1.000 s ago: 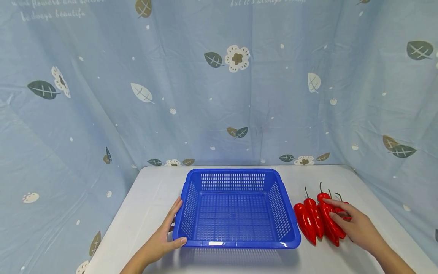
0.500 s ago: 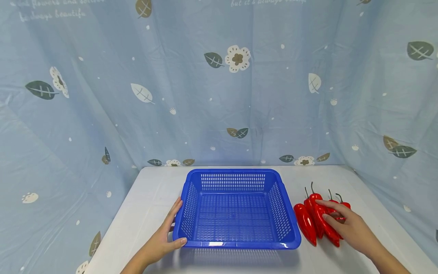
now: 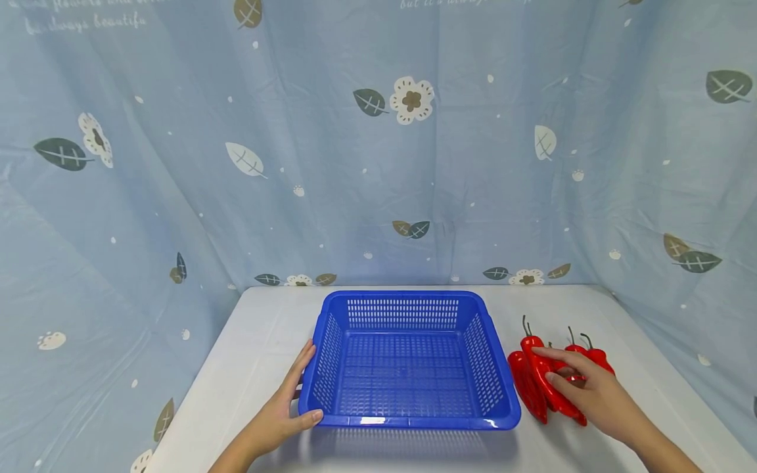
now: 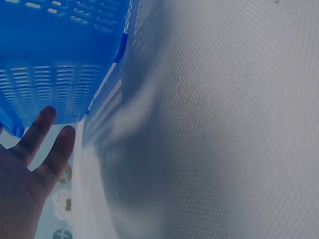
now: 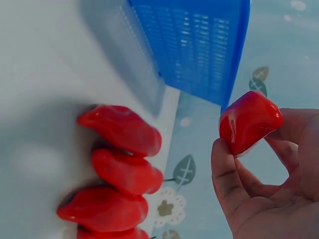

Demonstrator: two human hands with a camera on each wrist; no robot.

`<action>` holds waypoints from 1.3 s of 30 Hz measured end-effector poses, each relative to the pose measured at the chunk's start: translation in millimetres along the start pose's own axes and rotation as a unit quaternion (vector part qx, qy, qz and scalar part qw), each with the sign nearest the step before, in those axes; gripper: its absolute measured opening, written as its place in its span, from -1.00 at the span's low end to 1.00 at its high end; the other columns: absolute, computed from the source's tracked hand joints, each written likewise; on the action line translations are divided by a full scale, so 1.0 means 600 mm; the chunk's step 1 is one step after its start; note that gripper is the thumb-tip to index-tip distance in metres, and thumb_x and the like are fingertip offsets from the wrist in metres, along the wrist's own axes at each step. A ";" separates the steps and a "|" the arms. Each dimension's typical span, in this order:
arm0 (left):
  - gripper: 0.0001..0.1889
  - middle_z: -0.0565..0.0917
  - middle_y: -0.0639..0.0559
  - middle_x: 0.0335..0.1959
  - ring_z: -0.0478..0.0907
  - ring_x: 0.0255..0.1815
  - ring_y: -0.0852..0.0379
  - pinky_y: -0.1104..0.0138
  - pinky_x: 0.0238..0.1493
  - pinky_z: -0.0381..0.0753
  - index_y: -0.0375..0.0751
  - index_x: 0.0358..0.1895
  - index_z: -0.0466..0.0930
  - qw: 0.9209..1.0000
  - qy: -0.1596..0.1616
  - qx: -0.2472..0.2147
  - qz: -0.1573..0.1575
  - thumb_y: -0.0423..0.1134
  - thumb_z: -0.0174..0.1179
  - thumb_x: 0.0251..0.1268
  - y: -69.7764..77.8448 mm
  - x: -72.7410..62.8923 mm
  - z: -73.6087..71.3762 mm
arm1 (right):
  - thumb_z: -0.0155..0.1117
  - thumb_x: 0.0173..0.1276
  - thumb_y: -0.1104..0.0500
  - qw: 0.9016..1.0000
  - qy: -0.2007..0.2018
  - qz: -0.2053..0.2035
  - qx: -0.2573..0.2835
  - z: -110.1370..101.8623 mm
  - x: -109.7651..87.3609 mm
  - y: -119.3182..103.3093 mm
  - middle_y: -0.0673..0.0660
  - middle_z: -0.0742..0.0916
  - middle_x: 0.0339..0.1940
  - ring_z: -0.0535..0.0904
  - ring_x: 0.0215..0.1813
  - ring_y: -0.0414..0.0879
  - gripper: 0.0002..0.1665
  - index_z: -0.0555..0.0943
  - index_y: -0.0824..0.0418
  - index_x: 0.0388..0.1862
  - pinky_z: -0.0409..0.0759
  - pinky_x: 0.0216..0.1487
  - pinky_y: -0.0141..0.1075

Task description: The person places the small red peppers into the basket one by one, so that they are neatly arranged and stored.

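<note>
A red chili pepper (image 3: 541, 369) is pinched between the thumb and fingers of my right hand (image 3: 600, 397). The right wrist view shows this pepper (image 5: 249, 122) end-on, held up off the table. Below it lie several more red chili peppers (image 5: 122, 129), some partly hidden behind my hand in the head view. A blue plastic basket (image 3: 408, 422) with slotted walls stands to their left with nothing in it. My left hand (image 3: 275, 407) touches the basket's left side and front left corner, its fingers spread and mostly straight.
The white table (image 3: 269, 328) carries the basket and the peppers. Behind it and at both sides hangs a blue curtain (image 3: 473, 164) printed with leaves and flowers. The pepper pile lies close against the basket's right wall.
My right hand has moved left toward the basket with the pepper, which has come away from the pile's middle and now overlaps the leftmost peppers. My left hand and the basket have stayed put.
</note>
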State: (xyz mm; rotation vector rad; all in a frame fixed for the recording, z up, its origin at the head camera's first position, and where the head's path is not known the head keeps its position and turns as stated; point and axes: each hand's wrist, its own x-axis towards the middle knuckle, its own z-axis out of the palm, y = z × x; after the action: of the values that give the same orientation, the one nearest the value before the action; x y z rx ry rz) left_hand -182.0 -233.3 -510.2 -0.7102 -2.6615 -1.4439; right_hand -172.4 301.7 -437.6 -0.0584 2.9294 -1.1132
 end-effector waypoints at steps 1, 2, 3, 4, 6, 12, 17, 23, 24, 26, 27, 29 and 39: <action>0.10 -0.22 -0.04 0.70 0.30 0.41 -0.46 0.00 0.13 0.58 0.01 0.68 -0.20 1.000 0.000 0.000 -0.001 -0.24 0.36 0.18 0.000 0.000 0.000 | 0.42 0.36 0.18 1.000 -0.003 0.002 0.001 0.000 0.000 -0.003 0.37 0.60 0.18 0.62 0.02 0.11 -0.33 0.50 0.12 0.44 0.77 -0.30 -0.19; 0.10 -0.22 -0.04 0.70 0.30 0.41 -0.46 0.00 0.13 0.58 0.01 0.68 -0.20 1.000 0.000 0.000 -0.002 -0.24 0.36 0.18 0.001 0.000 0.000 | 0.42 0.36 0.17 1.000 -0.005 0.003 0.000 0.000 0.000 -0.006 0.37 0.60 0.18 0.62 0.02 0.12 -0.33 0.50 0.11 0.44 0.77 -0.29 -0.17; 0.10 -0.22 -0.04 0.70 0.30 0.41 -0.45 -0.01 0.12 0.58 0.02 0.68 -0.20 1.000 0.001 0.002 -0.005 -0.24 0.36 0.18 0.001 0.001 0.000 | 0.42 0.36 0.15 1.000 -0.006 0.004 -0.001 0.000 0.000 -0.009 0.38 0.59 0.19 0.62 0.03 0.14 -0.33 0.50 0.10 0.45 0.77 -0.29 -0.15; 0.10 -0.22 -0.04 0.70 0.31 0.41 -0.45 -0.02 0.12 0.58 0.02 0.68 -0.20 1.000 0.001 0.003 -0.006 -0.23 0.36 0.18 0.001 0.001 0.000 | 0.42 0.35 0.15 1.000 -0.008 0.006 -0.002 0.000 0.000 -0.012 0.39 0.59 0.20 0.61 0.04 0.16 -0.32 0.50 0.09 0.45 0.77 -0.28 -0.14; 0.10 -0.22 -0.04 0.70 0.31 0.41 -0.45 -0.03 0.12 0.57 0.02 0.68 -0.20 1.000 0.002 0.004 -0.007 -0.23 0.36 0.17 0.001 0.001 0.000 | 0.43 0.35 0.15 1.000 -0.007 0.002 -0.002 0.001 -0.001 -0.016 0.40 0.59 0.21 0.61 0.05 0.18 -0.32 0.51 0.08 0.44 0.77 -0.28 -0.12; 0.10 -0.22 -0.03 0.70 0.30 0.41 -0.46 -0.04 0.13 0.58 0.03 0.68 -0.20 1.000 0.004 0.007 -0.009 -0.21 0.36 0.17 0.000 0.000 0.001 | 0.44 0.33 0.15 1.000 -0.009 -0.013 0.001 0.005 -0.001 -0.025 0.43 0.58 0.23 0.61 0.05 0.21 -0.33 0.52 0.07 0.43 0.77 -0.33 -0.15; 0.10 -0.22 -0.04 0.70 0.30 0.40 -0.46 0.01 0.13 0.58 0.01 0.68 -0.20 1.000 0.006 0.006 0.000 -0.23 0.36 0.17 -0.002 0.000 0.002 | 0.43 0.34 0.17 1.000 -0.013 -0.028 0.008 0.010 -0.001 -0.034 0.41 0.60 0.24 0.65 0.01 0.11 -0.37 0.54 0.07 0.40 0.76 -0.34 -0.22; 0.10 -0.22 -0.05 0.70 0.31 0.40 -0.47 0.06 0.13 0.59 0.00 0.68 -0.20 1.000 0.008 0.004 0.005 -0.23 0.37 0.17 -0.003 -0.001 0.003 | 0.41 0.36 0.20 0.999 -0.018 -0.044 0.022 0.015 -0.003 -0.048 0.35 0.62 0.24 0.64 0.01 0.06 -0.41 0.57 0.04 0.37 0.75 -0.30 -0.28; 0.10 -0.21 -0.05 0.70 0.31 0.40 -0.46 0.06 0.13 0.59 0.00 0.68 -0.19 1.000 0.009 0.003 0.005 -0.23 0.37 0.17 -0.003 -0.001 0.003 | 0.41 0.36 0.20 0.998 -0.020 -0.046 0.025 0.016 -0.002 -0.051 0.34 0.62 0.25 0.64 0.02 0.06 -0.42 0.57 0.03 0.37 0.75 -0.29 -0.27; 0.10 -0.21 -0.04 0.70 0.31 0.40 -0.45 0.07 0.13 0.59 0.00 0.68 -0.19 1.000 0.010 0.005 0.004 -0.23 0.37 0.16 -0.003 -0.002 0.003 | 0.40 0.37 0.18 0.998 -0.024 -0.050 0.027 0.017 -0.001 -0.056 0.34 0.61 0.27 0.65 0.03 0.06 -0.43 0.58 0.01 0.36 0.75 -0.26 -0.27; 0.10 -0.21 -0.04 0.70 0.31 0.40 -0.45 0.08 0.13 0.59 0.01 0.68 -0.19 1.000 0.010 0.005 0.004 -0.23 0.37 0.16 -0.003 -0.002 0.003 | 0.40 0.37 0.17 0.998 -0.026 -0.053 0.028 0.017 -0.001 -0.058 0.33 0.61 0.27 0.65 0.04 0.05 -0.43 0.58 0.00 0.36 0.75 -0.24 -0.27; 0.10 -0.21 -0.05 0.70 0.31 0.40 -0.45 0.07 0.13 0.59 0.00 0.68 -0.19 1.000 0.011 0.003 0.004 -0.24 0.36 0.16 -0.002 -0.001 0.003 | 0.40 0.38 0.16 0.997 -0.032 -0.058 0.032 0.018 0.001 -0.063 0.31 0.62 0.27 0.65 0.04 0.05 -0.44 0.59 -0.02 0.35 0.75 -0.22 -0.27; 0.09 -0.20 -0.06 0.70 0.32 0.39 -0.46 0.08 0.13 0.59 -0.02 0.68 -0.18 1.000 0.013 0.007 0.007 -0.23 0.36 0.16 0.002 -0.002 0.005 | 0.39 0.38 0.18 0.995 -0.038 -0.079 0.040 0.029 0.012 -0.079 0.25 0.63 0.27 0.64 0.05 0.02 -0.46 0.60 -0.07 0.33 0.71 -0.19 -0.37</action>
State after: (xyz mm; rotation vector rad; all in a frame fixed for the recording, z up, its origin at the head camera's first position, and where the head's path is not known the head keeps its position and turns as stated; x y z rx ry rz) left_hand -179.9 -231.1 -511.4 -0.7009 -2.6398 -1.4187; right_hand -177.9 254.4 -418.7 -0.3295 2.8503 -1.2184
